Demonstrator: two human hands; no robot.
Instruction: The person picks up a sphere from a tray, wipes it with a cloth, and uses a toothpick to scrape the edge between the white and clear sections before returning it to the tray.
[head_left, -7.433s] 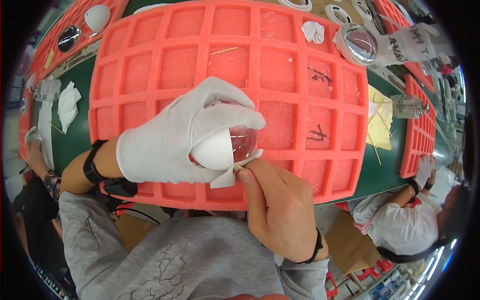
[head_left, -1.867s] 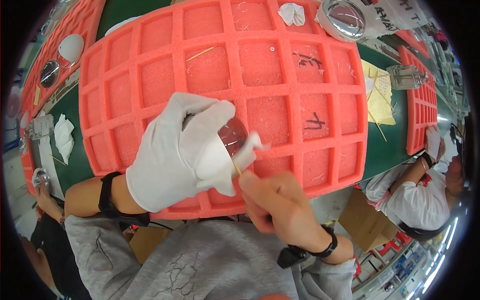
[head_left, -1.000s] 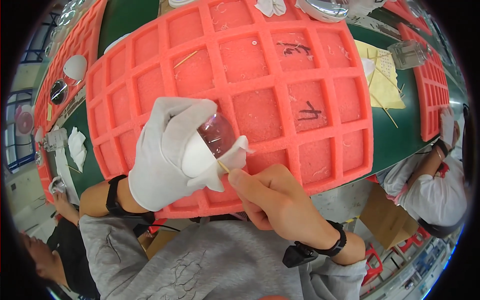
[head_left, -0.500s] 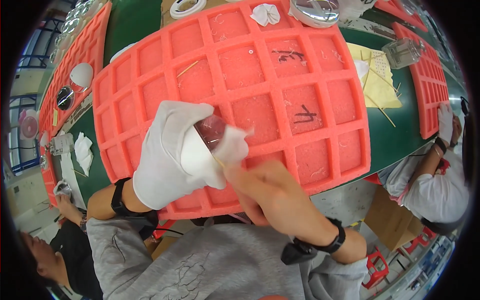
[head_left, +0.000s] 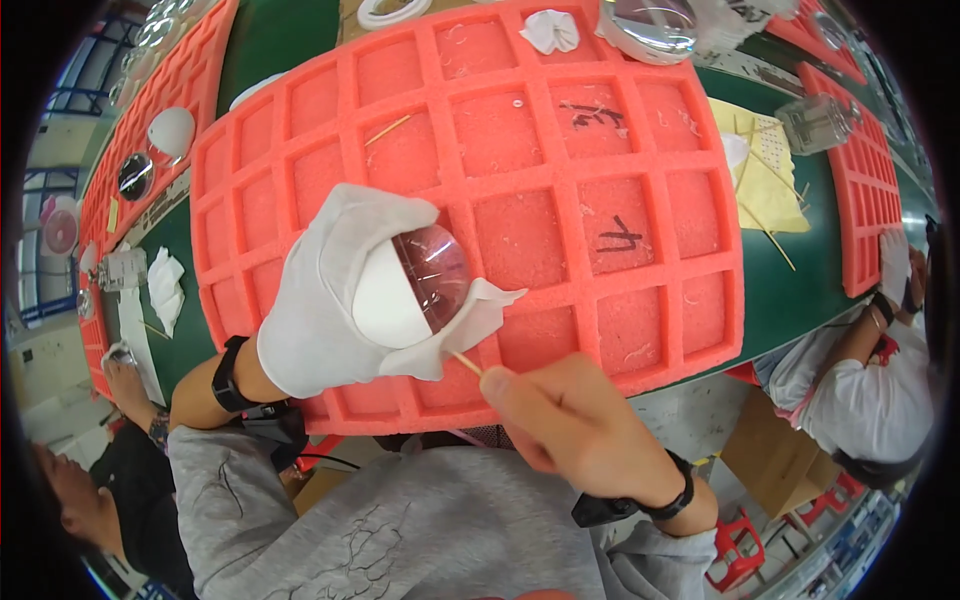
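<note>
In a white glove, my left hand (head_left: 318, 295) is closed around a round white housing with a shiny, see-through dome (head_left: 440, 268) facing right. My bare right hand (head_left: 580, 425) pinches a thin wooden stick (head_left: 467, 363) between thumb and fingers. The stick's far end meets a thin white cloth (head_left: 478, 315) that lies along the dome's lower edge; whether the cloth is wrapped on the tip cannot be made out. Both hands are above the near part of a pink foam tray (head_left: 560, 178) divided into square compartments.
A crumpled white cloth (head_left: 550, 32) and another domed unit (head_left: 650, 25) rest at the tray's far edge. Yellow paper (head_left: 775, 200) with loose sticks and a glass jar (head_left: 815, 124) are to the right. Co-workers sit at left and right, beside other pink trays (head_left: 868, 190).
My right hand has moved slightly right and down, drawing the stick back from the dome. More of the dome and cloth now shows. The left hand keeps its hold.
</note>
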